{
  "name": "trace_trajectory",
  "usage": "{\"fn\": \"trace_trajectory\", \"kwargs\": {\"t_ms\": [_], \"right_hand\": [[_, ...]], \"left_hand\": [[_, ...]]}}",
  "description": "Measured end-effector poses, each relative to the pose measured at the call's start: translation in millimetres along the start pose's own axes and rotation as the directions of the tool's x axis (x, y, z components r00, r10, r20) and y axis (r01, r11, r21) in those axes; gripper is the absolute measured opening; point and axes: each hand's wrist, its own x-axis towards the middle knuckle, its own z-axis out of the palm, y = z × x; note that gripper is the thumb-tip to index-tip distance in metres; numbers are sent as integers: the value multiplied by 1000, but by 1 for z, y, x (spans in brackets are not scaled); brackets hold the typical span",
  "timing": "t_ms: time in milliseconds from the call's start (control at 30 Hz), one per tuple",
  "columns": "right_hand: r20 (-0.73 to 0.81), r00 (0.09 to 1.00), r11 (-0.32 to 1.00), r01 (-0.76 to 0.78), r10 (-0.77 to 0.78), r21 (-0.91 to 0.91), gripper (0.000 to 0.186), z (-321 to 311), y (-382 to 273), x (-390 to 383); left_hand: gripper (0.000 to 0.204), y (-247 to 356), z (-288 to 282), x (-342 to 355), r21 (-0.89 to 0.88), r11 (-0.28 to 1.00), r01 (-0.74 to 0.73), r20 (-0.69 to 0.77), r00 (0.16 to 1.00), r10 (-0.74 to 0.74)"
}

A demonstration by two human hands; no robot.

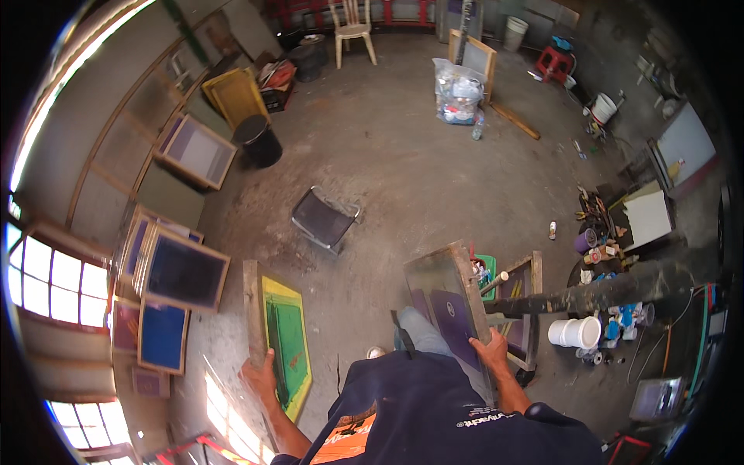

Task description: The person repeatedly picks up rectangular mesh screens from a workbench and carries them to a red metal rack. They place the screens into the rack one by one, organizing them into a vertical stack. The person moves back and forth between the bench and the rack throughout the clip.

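My left hand [256, 376] is closed round the side of a wooden screen frame [253, 302] with yellow and green mesh [283, 349], held upright at my left. In my right hand [490, 350] is another wooden screen frame [439, 267], with a dark purple coating [453, 325] on its mesh, tilted beside my right leg. Beyond the right frame are a green basket [486, 263] of small items and a further frame [527, 271], partly hidden by a dark post [589, 287].
A black chair [322, 217] stands ahead. Screen frames [186, 271] lean along the left wall, near a black bin [257, 139]. A bagged pile [457, 93] stands at the back. White buckets [573, 332], cans and a white board [647, 217] crowd the right side.
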Motion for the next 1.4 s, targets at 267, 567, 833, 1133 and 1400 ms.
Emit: {"fn": "trace_trajectory", "kwargs": {"t_ms": [267, 567, 833, 1133, 1400], "right_hand": [[-128, 990, 973, -36, 67, 230, 58, 19, -115, 181], [-256, 965, 990, 15, -51, -139, 65, 12, -229, 451], [-226, 964, 987, -155, 140, -49, 45, -16, -366, 683], [-297, 938, 981, -192, 180, -11, 39, -51, -498, 930], [-291, 946, 990, -135, 142, 45, 41, -69, -587, 1207]], "left_hand": [[46, 216, 68, 192, -37, 972, -231, -57, 972, 229], [38, 439, 174, 362, -176, 962, -209, -7, 978, 211], [39, 624, 330, 528, -215, 953, -211, 117, 964, 240], [59, 873, 485, 706, 4, 944, -330, 340, 888, 309], [56, 1071, 602, 821, 105, 929, -355, 375, 879, 294]]}}
